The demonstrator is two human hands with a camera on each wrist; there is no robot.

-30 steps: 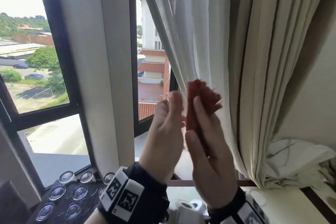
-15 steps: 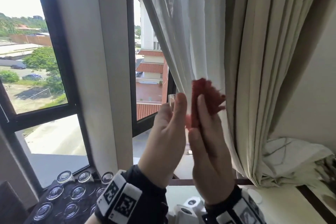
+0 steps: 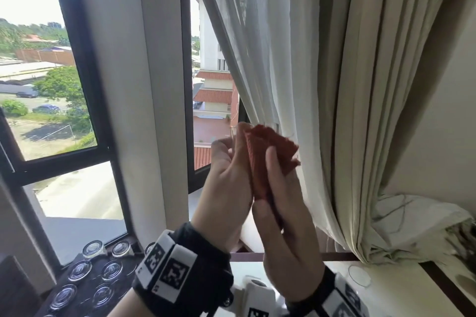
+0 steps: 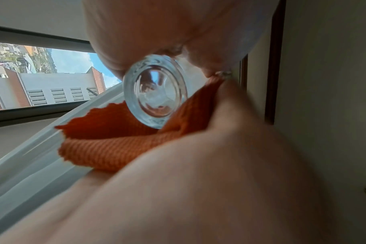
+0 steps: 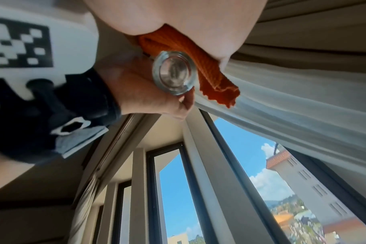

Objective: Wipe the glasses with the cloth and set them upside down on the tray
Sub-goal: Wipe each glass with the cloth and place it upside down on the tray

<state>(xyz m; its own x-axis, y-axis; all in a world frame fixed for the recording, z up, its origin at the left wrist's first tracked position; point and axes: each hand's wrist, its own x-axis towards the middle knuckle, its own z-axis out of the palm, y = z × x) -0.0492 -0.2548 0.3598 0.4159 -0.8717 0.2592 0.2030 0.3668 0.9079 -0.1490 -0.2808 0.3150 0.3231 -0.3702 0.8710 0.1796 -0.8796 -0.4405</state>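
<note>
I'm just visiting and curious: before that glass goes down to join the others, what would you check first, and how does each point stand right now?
1. Left hand grips the glass: ok.
2. Right hand presses the cloth against the glass: ok.
3. Glass wiped all round: cannot tell.
4. Glass turned mouth down: not ok, base faces the wrists.
5. Free spot on the tray among the upturned glasses: cannot tell.

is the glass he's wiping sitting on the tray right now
No, the glass is held up in the air by the left hand, with the orange cloth pressed against it by the right hand.
</note>
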